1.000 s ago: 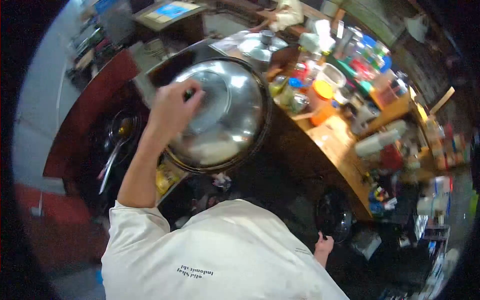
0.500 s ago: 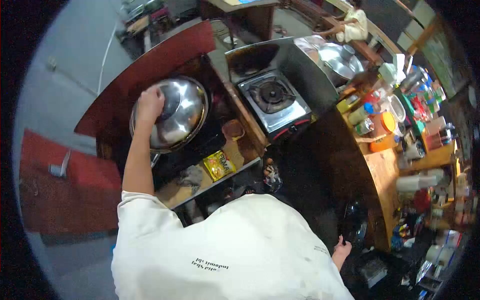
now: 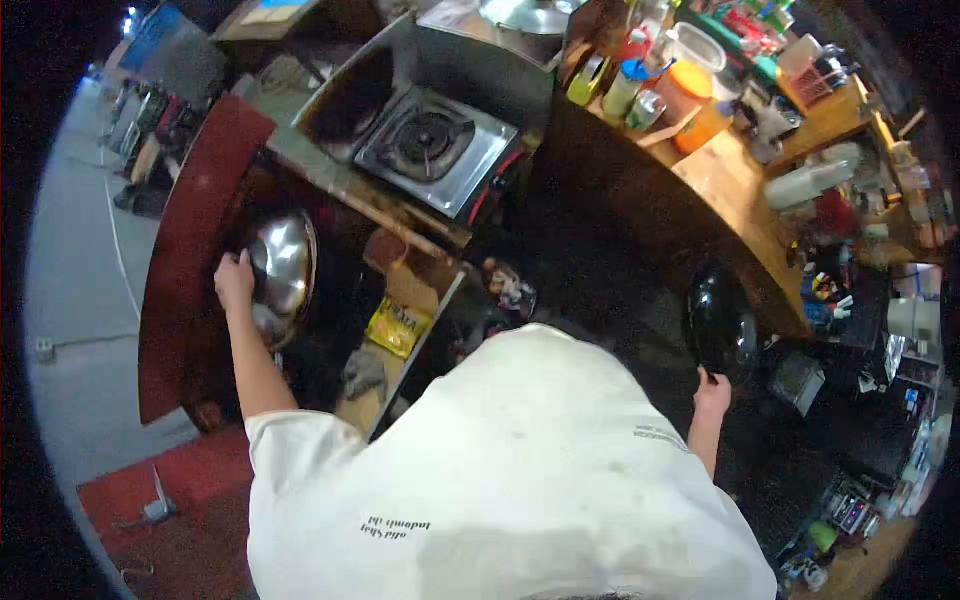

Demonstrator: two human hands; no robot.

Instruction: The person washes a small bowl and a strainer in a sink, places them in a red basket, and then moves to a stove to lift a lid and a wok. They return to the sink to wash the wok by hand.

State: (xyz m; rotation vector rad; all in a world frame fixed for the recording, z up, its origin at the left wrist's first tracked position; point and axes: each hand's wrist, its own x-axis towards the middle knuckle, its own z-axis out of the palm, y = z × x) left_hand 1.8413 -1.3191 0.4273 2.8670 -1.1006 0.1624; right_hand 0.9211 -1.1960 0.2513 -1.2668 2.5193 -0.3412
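Note:
My left hand [image 3: 235, 277] is closed at the left side of a shiny round metal lid [image 3: 284, 265], gripping its knob, which is mostly hidden by the fingers. The lid looks tilted over the dark recess beside the red panel. On the right, my right hand [image 3: 712, 392] is wrapped round the handle of a dark, glossy pan [image 3: 722, 315], held low beside the wooden counter. A yellow packet [image 3: 397, 326] and a crumpled grey cloth [image 3: 365, 375] lie on the ledge between the lid and my body.
A single-burner gas stove [image 3: 437, 150] stands ahead behind a metal screen. Jars and bottles, one with an orange lid [image 3: 690, 78], crowd the wooden counter [image 3: 735, 175] at the right. A red panel [image 3: 190, 250] rises on the left. Clutter lies on the lower right.
The view has turned, shifting the stove and counter. The lid appears more tilted and nearer the red panel, still in my left hand. The dark pan in my right hand shows more fully.

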